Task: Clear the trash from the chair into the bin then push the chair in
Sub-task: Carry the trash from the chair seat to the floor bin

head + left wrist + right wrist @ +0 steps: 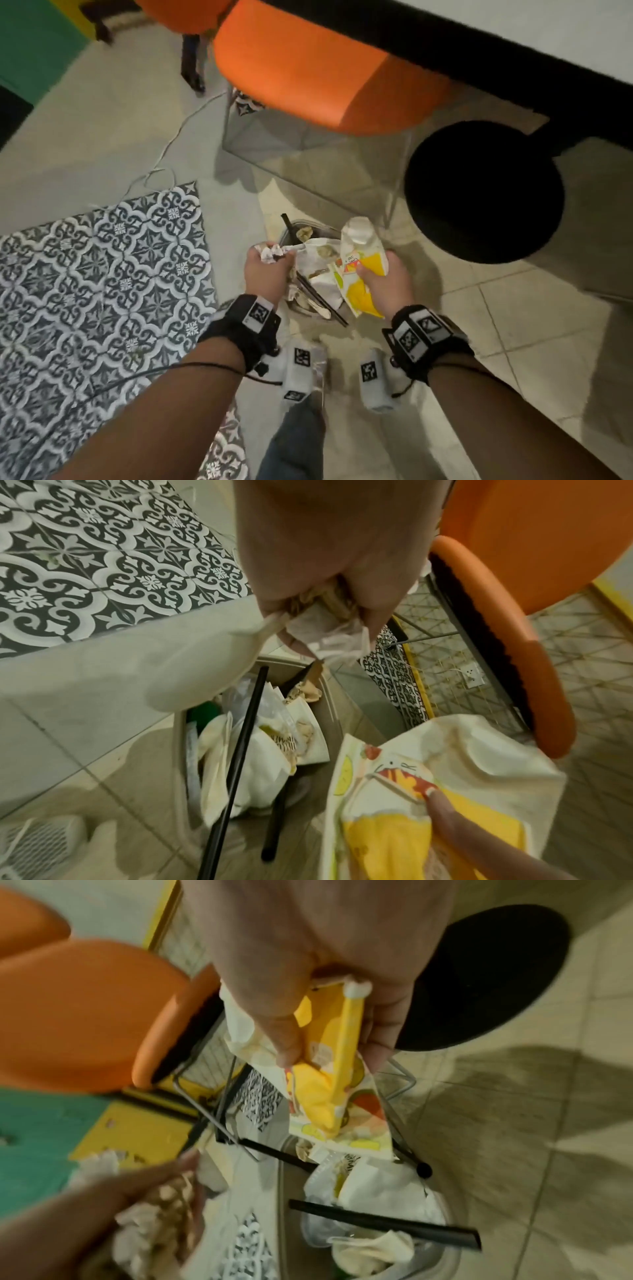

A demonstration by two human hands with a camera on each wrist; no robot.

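Eatery: orange chairs (301,65), black-edged table (479,61), patterned tiles (102,274).

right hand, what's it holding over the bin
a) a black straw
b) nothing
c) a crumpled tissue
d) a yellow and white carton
d: the right hand has thumb and fingers curled round a flattened yellow and white carton above the bin; the crumpled tissue is in the left hand.
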